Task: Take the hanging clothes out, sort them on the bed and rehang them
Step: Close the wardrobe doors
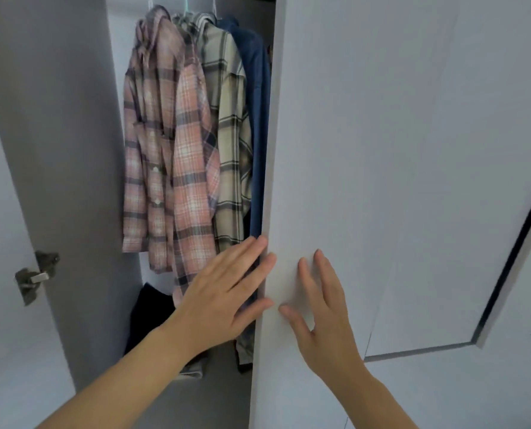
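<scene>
Inside an open wardrobe hang a pink plaid shirt, a cream plaid shirt and a blue garment, side by side on hangers. The blue one is partly hidden behind the white right door. My left hand reaches with straight fingers to the door's left edge, fingertips touching it just below the shirts' hems. My right hand lies flat with spread fingers on the door's front face. Neither hand holds anything.
The left wardrobe door stands swung open, with a metal hinge on its inner side. Dark folded clothing lies low inside the wardrobe. Another white panel stands at the far right.
</scene>
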